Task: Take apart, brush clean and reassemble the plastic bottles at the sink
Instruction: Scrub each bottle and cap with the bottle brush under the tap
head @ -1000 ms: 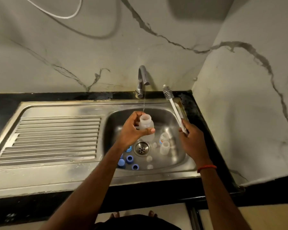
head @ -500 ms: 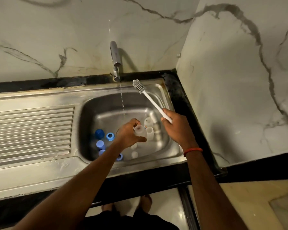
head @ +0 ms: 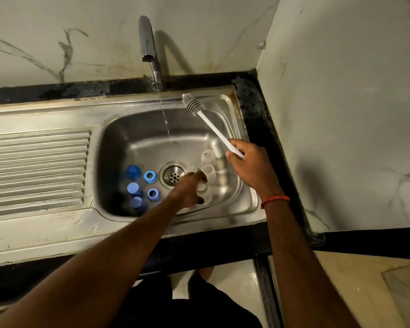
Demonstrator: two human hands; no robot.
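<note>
left hand point(head: 187, 191): grip wrapped round clear bottle point(head: 204, 194), low in sink point(head: 137, 136) beside drain point(head: 174, 177) | right hand point(head: 251, 166): grip holding brush point(head: 213, 129) handle, bristles raised near running tap point(head: 147, 41) | blue caps point(head: 133, 172) lie left of drain

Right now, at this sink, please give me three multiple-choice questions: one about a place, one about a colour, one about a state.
1. Where do the blue caps lie?
A. left of the drain
B. right of it
C. on top of it

2. What colour is the handle of the brush?
A. red
B. white
C. black

3. What is the tap doing?
A. shut off
B. wrapped in a cloth
C. running

Answers:
1 A, they all sit left of the drain.
2 B, the handle in the right hand is white.
3 C, a thin stream falls from it.
</note>
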